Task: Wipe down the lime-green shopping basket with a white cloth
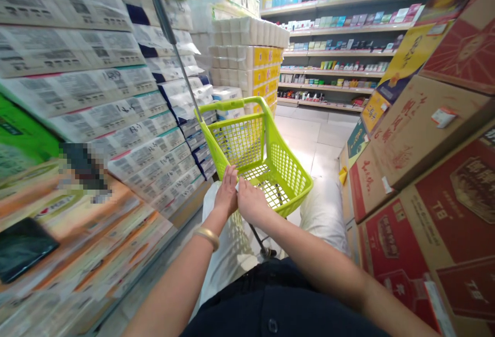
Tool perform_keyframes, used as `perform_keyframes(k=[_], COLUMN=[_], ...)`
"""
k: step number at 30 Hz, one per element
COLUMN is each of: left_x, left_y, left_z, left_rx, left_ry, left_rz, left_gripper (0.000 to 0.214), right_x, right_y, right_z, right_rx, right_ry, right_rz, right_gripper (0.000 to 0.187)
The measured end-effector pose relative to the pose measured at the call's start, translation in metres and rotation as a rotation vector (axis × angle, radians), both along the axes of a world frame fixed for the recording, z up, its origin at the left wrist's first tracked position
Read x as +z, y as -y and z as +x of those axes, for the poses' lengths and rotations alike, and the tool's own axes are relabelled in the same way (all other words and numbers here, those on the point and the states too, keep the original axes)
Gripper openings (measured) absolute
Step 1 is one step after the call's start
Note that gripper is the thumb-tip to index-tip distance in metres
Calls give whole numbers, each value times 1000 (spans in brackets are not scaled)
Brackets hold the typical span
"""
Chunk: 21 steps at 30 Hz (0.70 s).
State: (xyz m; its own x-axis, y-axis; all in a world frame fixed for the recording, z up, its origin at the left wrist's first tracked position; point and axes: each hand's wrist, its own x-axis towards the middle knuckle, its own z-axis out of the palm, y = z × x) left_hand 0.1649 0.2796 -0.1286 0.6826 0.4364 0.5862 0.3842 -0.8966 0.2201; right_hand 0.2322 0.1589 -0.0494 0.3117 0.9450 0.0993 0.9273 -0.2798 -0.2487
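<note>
A lime-green wheeled shopping basket (pixel 288 162) stands on the floor in front of my legs, tilted in view. Its grid floor shows through, and its long metal pull handle (pixel 164 17) with a grey grip rises at the left. My left hand (pixel 226 190), with a gold bangle (pixel 208 237) on the wrist, rests at the basket's near left corner with its fingers stretched out. Right beside it, my right hand (pixel 253 200) has its fingers curled in at the same corner. What lies under those fingers is hidden.
Stacked paper packs (pixel 100 89) line the left side, with a black phone-like object (pixel 27 249) lying on orange packs. Wrapped tissue rolls (pixel 247 59) stand ahead. Cardboard cartons (pixel 410 172) rise at the right. Stocked shelves (pixel 332 53) stand behind a tiled floor (pixel 301 133).
</note>
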Motion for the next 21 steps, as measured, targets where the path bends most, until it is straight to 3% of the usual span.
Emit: perform_keyframes(k=[6, 9, 16, 18, 21], left_x=[-1, -3, -3, -2, -3], left_y=[5, 9, 4, 1, 1], left_z=[0, 2, -3, -4, -5], left_rx=[5, 22, -36, -47, -38], left_ry=[-2, 19, 16, 15, 19], left_rz=[3, -12, -20, -29, -30], left_gripper=[71, 74, 58, 59, 65], right_x=[-35, -41, -3, -2, -17], right_y=[43, 54, 1, -4, 11], right_z=[-4, -5, 3, 4, 3], right_rx=[19, 19, 79, 82, 75], right_ry=[59, 81, 64, 66, 75], right_rz=[115, 129, 25, 33, 77], right_gripper=[52, 53, 49, 47, 48])
